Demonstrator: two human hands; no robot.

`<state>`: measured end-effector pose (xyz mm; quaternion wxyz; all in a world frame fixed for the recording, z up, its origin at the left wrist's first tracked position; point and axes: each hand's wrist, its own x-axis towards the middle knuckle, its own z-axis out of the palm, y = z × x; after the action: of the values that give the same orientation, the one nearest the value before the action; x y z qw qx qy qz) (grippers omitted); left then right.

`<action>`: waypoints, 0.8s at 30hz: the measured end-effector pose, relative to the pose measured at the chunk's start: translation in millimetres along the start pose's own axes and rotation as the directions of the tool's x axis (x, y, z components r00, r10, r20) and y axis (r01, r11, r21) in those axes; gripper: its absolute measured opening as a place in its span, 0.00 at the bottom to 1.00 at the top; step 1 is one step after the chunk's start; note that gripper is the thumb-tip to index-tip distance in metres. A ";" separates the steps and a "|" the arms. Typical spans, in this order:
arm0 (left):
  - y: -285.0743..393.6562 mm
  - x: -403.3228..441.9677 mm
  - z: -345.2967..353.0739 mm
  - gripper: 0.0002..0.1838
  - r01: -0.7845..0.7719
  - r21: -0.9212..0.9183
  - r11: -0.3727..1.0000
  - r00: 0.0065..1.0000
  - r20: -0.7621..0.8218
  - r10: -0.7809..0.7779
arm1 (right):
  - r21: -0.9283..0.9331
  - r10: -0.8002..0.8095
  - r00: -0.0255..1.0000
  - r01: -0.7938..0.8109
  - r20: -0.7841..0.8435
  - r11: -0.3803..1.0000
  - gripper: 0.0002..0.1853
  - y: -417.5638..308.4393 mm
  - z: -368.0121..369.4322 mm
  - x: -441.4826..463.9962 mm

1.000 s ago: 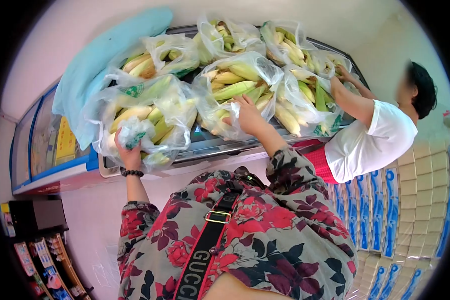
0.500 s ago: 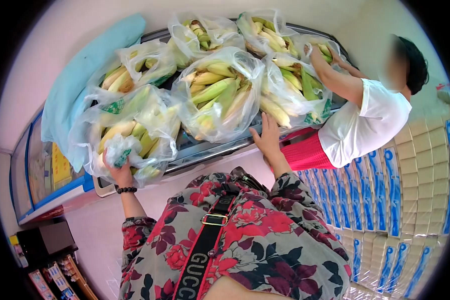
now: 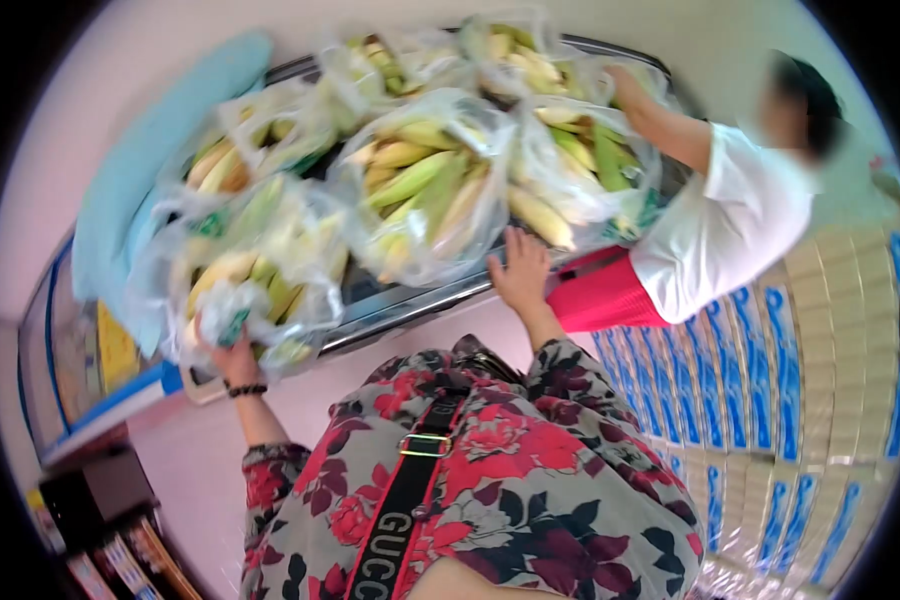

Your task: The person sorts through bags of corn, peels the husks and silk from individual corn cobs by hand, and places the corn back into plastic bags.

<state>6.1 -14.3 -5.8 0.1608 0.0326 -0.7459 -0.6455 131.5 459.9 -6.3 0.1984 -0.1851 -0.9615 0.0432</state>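
Note:
My left hand (image 3: 232,358), a dark bead bracelet at its wrist, is closed around a crumpled clear plastic bag (image 3: 227,303) with green print. That bundle lies against the front-left bag of corn (image 3: 315,235), whose ears still wear pale green husks. My right hand (image 3: 523,272) rests with fingers spread on the front rim of the chest freezer (image 3: 410,308), and nothing is in it. Just above its fingertips lies a pale ear of corn (image 3: 542,217), sticking out of an open bag. To its left stands a large open corn bag (image 3: 425,190).
More corn bags (image 3: 390,75) cover the freezer top. A light blue cloth (image 3: 160,150) drapes its left end. On the right, a co-worker in a white shirt (image 3: 720,225) reaches into the far-right bag. Stacked blue-and-beige packages (image 3: 750,370) stand behind my right side.
The whole view has shifted slightly and blurred. The co-worker's arm has moved a little, and only one of their hands shows now. My hands keep about the same places.

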 end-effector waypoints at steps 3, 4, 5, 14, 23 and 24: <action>0.7 1.7 3.2 0.41 -0.071 -0.052 0.996 0.997 0.010 0.072 | 0.030 0.008 1.000 -0.009 0.027 1.000 0.34 8.7 7.6 2.8; 0.8 2.2 3.0 0.40 -0.099 -0.032 0.995 0.995 0.008 0.100 | 0.066 0.019 0.999 -0.022 0.039 0.998 0.34 12.7 8.9 4.9; 2.7 1.9 1.1 0.38 -0.103 -0.060 0.993 0.995 -0.014 0.102 | 0.187 0.018 0.990 0.008 -0.141 0.982 0.24 16.4 10.5 7.7; 85.1 -11.4 -18.2 0.27 -0.087 -0.567 0.819 0.985 -0.170 -0.013 | 0.173 -0.528 0.835 0.550 -0.155 0.817 0.12 -139.5 -54.8 161.0; 121.2 -0.2 -56.6 0.25 -0.183 -0.390 0.903 0.942 -0.331 0.048 | -0.206 -0.596 0.793 0.609 0.128 0.766 0.16 -166.1 0.1 209.6; 117.5 3.3 -56.0 0.25 -0.182 -0.373 0.910 0.951 -0.302 0.066 | -0.170 -0.653 0.746 0.665 0.127 0.727 0.17 -163.3 -10.6 204.7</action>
<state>37.4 -49.2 115.7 0.3099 0.0432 -0.5696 -0.7600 -94.2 384.9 103.8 0.1526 0.1502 -0.9689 -0.1238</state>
